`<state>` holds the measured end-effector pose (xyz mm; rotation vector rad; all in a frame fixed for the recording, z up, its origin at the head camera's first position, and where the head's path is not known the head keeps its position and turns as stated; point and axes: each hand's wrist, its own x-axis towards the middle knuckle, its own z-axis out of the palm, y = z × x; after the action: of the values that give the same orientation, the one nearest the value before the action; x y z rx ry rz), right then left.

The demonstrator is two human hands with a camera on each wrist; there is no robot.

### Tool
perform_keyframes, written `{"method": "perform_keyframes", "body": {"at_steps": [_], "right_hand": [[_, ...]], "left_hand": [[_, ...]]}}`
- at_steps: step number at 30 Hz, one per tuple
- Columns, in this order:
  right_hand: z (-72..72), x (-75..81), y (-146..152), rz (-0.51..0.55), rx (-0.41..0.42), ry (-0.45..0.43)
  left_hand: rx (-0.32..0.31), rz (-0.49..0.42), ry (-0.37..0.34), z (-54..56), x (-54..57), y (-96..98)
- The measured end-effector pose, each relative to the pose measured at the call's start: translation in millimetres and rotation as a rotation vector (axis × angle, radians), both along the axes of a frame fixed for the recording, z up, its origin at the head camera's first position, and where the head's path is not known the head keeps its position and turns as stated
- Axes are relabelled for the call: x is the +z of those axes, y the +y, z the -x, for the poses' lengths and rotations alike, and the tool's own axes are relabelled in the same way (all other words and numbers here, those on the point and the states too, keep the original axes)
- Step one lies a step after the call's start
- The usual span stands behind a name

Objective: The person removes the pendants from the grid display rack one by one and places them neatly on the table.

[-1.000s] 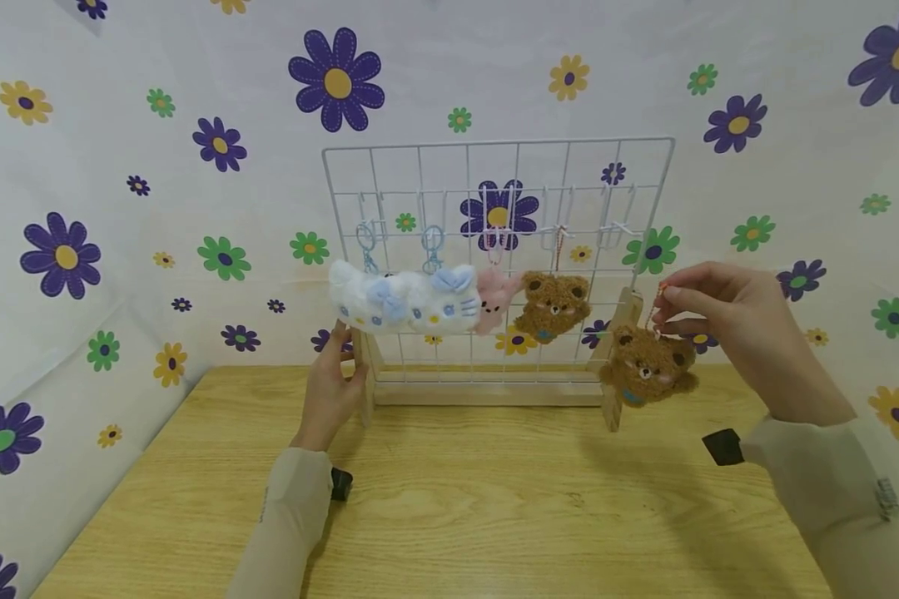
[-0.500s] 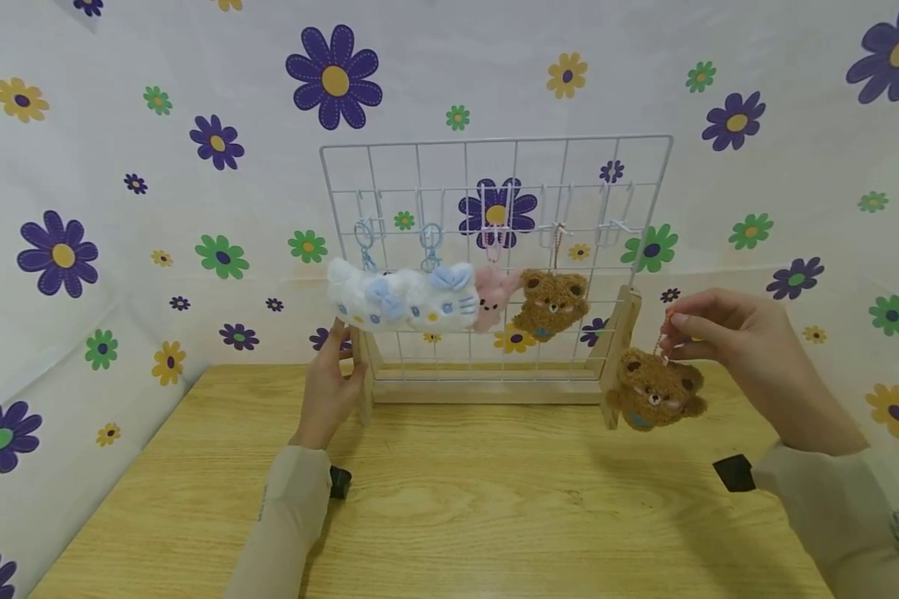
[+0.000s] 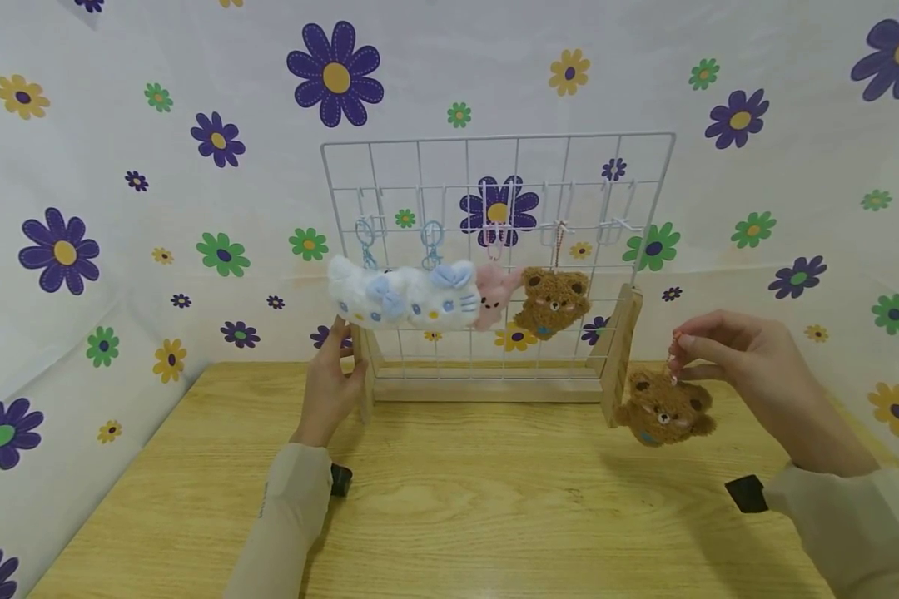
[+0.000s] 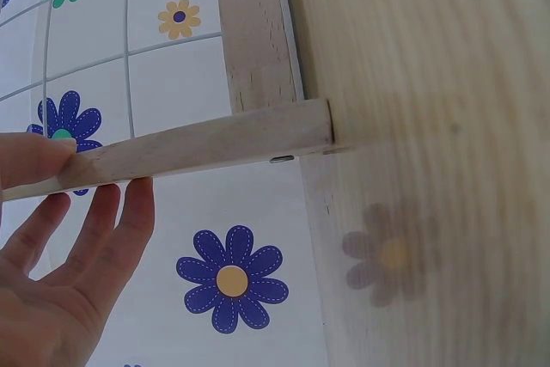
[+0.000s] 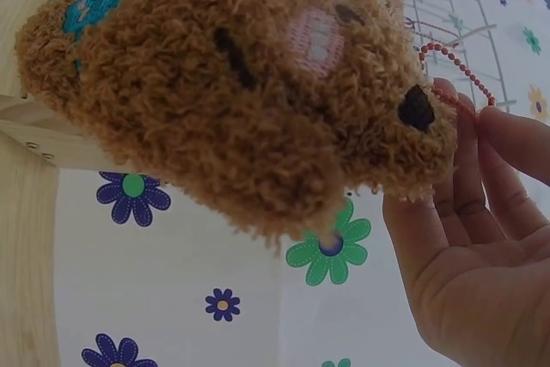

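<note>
My right hand [image 3: 752, 366] pinches the red ball chain [image 5: 464, 66] of a brown plush bear keychain [image 3: 667, 409]. The bear dangles below the fingers, just right of the rack's right wooden leg [image 3: 620, 358]. In the right wrist view its curly fur fills much of the picture. My left hand [image 3: 330, 387] grips the left wooden leg [image 4: 198, 137] of the white wire grid rack [image 3: 494, 137], thumb on one side and fingers on the other. On the rack's hooks hang two white cat plushes [image 3: 438, 299], a pink plush [image 3: 494, 295] and another brown bear [image 3: 554, 304].
The rack stands on a wood-grain table [image 3: 479, 499] near its back edge. A white hook [image 3: 616, 225] at the rack's right end holds nothing. Behind is a white flower-print backdrop [image 3: 157, 150]. Each wrist carries a small black device.
My right hand has moved down and to the right with the bear, away from the rack. My left hand stays on the left leg.
</note>
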<state>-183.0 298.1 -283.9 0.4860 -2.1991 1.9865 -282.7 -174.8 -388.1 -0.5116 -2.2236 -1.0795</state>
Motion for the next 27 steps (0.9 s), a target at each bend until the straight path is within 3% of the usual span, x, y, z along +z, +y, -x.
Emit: {"method": "perform_keyframes", "body": {"at_steps": [27], "right_hand": [[-13.1, -28.7, 22, -0.100, -0.016, -0.077]], "left_hand": [[-0.004, -0.010, -0.020, 1.5, -0.9, -0.3]]}}
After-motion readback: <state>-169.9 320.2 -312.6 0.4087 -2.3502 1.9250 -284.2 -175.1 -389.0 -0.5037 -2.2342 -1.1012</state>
